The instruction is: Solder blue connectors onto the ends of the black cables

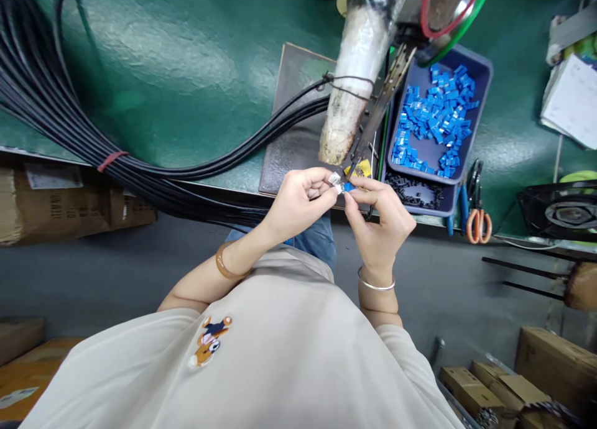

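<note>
Left hand [302, 196] pinches a whitish piece [335, 180], right hand [380, 212] a blue connector [348, 186]

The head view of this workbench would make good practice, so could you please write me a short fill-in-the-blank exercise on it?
1. The small pieces in the upper bin are ____.
2. The band around the black cables is ____.
3. The scissors have ____ handles.
4. The left hand is ____ from the upper bin than the right hand.

Missing words: blue; red; orange; farther.
</note>
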### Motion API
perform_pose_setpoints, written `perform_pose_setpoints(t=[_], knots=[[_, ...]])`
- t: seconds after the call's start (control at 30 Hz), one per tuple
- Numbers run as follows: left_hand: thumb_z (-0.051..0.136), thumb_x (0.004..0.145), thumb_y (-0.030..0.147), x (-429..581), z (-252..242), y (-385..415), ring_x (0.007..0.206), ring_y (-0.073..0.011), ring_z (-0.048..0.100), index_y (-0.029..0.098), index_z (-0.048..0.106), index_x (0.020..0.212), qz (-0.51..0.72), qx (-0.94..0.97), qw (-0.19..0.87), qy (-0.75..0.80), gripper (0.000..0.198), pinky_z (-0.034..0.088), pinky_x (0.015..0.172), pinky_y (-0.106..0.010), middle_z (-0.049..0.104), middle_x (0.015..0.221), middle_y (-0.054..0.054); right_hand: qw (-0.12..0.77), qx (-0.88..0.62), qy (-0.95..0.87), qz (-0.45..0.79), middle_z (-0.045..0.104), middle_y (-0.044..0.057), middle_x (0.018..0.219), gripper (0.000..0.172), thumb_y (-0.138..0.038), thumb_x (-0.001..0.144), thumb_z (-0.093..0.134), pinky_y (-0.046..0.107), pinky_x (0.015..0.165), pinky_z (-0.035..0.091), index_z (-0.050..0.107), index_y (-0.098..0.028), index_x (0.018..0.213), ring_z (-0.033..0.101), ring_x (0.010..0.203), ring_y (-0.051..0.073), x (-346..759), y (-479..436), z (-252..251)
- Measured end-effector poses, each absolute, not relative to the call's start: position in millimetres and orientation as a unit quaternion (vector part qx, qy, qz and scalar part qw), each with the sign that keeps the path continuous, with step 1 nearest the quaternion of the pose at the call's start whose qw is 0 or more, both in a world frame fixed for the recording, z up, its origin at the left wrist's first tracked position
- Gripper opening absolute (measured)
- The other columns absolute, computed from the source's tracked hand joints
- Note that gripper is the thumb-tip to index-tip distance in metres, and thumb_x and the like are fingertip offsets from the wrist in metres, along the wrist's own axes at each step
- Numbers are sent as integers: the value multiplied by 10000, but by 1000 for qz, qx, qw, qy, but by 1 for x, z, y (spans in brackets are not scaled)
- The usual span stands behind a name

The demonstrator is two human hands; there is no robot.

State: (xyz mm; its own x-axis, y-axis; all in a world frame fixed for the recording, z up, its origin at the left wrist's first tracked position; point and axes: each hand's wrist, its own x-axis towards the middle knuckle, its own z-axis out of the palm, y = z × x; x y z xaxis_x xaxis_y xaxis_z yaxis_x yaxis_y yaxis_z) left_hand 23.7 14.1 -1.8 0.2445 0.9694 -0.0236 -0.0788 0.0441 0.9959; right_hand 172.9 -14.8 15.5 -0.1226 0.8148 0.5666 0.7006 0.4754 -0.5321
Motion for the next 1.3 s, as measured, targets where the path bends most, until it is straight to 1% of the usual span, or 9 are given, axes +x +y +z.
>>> perform_pose_setpoints(t=[0.23, 0.37, 0.57, 0.8, 0.93, 1.17, 1.23, 1.3], knots=[[567, 811, 164, 23, 3, 17, 467, -38, 368, 146, 555, 699, 458, 517, 591, 416, 114, 269, 441, -188, 405, 547, 48, 437, -511, -737, 71, 748, -3, 954, 133, -104, 823, 657, 289, 831, 581, 606, -226, 820, 724, 932, 147, 171, -12, 18], [572, 806, 163, 21, 5, 18, 469, -35, 346, 144, 560, 693, 447, 525, 593, 414, 116, 262, 435, -182, 405, 548, 45, 440, -508, -737, 70, 751, 18, 998, 151, -86, 803, 672, 278, 817, 585, 600, -218, 817, 727, 915, 142, 172, -13, 19], [568, 811, 164, 21, 1, 16, 484, -33, 325, 139, 550, 677, 433, 533, 591, 422, 138, 259, 441, -179, 386, 556, 44, 429, -501, -748, 68, 749, 15, 989, 150, -91, 814, 656, 278, 800, 593, 583, -221, 802, 730, 903, 139, 174, -15, 16], [582, 794, 156, 24, 3, 17, 495, -39, 359, 140, 577, 704, 446, 523, 588, 426, 91, 290, 457, -176, 425, 565, 38, 433, -503, -745, 63, 750, 22, 1014, 155, -88, 811, 657, 288, 804, 598, 584, -225, 807, 728, 892, 142, 173, -14, 18], [577, 796, 157, 22, 5, 17, 493, -38, 352, 140, 572, 706, 443, 530, 584, 427, 91, 287, 459, -177, 411, 564, 42, 437, -498, -747, 57, 752, 27, 1011, 171, -74, 796, 667, 279, 796, 598, 579, -221, 799, 730, 874, 139, 173, -15, 20], [563, 820, 163, 22, 1, 15, 489, -31, 329, 141, 544, 699, 411, 531, 607, 425, 124, 266, 446, -169, 396, 576, 47, 410, -487, -770, 39, 758, 34, 1000, 181, -58, 788, 666, 246, 758, 589, 570, -211, 797, 733, 869, 132, 175, -17, 17], [568, 827, 169, 21, 3, 12, 486, -28, 342, 142, 542, 713, 403, 525, 623, 416, 121, 277, 451, -165, 414, 577, 49, 414, -488, -767, 51, 759, 27, 977, 172, -58, 790, 668, 245, 745, 588, 584, -207, 803, 731, 853, 128, 176, -18, 19], [590, 831, 188, 16, 4, 10, 478, -30, 378, 145, 551, 771, 378, 522, 658, 390, 83, 302, 460, -159, 456, 564, 53, 430, -504, -744, 85, 759, 10, 936, 149, -75, 803, 667, 248, 709, 589, 606, -210, 817, 733, 848, 133, 179, -22, 23]])
